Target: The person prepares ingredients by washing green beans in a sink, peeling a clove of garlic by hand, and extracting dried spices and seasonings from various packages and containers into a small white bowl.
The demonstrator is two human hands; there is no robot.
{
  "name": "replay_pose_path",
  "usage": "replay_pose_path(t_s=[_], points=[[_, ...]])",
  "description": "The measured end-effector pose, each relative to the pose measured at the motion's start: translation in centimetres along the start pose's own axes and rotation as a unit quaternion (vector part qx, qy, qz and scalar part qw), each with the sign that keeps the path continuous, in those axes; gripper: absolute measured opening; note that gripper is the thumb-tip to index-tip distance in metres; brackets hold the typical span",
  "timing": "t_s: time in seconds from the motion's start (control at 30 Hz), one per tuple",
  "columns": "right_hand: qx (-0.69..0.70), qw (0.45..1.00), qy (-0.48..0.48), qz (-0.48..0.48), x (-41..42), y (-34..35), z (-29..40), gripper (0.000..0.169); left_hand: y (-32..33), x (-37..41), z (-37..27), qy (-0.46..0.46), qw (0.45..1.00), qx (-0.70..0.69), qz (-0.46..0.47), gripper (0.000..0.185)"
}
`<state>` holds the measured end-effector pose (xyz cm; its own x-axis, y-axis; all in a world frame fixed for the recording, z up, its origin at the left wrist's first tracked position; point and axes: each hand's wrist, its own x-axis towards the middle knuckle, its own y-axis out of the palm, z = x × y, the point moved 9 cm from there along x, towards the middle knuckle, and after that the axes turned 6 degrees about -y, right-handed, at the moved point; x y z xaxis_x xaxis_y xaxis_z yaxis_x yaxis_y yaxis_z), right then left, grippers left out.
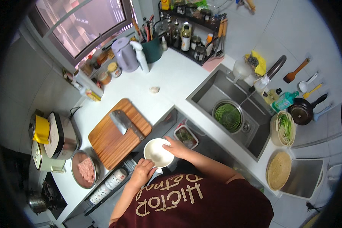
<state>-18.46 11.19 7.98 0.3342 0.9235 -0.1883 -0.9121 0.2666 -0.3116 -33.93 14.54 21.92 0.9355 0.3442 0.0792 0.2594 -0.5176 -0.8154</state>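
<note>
A white bowl (155,152) is held in front of my body, its mouth facing up, and its inside looks bare. My right hand (176,148) grips the bowl's right side, thumb over the rim. On the near left rim rest the bent fingers of my left hand (143,171). Beyond the bowl, a wooden cutting board (105,142) lies on the white counter (171,77). Across the board lies a cleaver (122,122), its handle towards the bowl. Left of the board stands a metal bowl (94,182) with raw minced meat (86,170) in it.
An open drawer with patterned crockery (114,179) juts out below the counter at left. In the sink (206,92), a metal basin holds long green beans (227,115). A kettle (125,55), spray bottle (141,59) and spice rack (195,58) line the back.
</note>
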Motion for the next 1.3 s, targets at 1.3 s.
replay_pose_path(t_s=[1.3], points=[[0.070,0.805,-0.189,-0.558,30.2,-54.7,12.6,0.045,-3.5,44.4,6.1,0.001,0.960,-0.256,-0.114,0.056]])
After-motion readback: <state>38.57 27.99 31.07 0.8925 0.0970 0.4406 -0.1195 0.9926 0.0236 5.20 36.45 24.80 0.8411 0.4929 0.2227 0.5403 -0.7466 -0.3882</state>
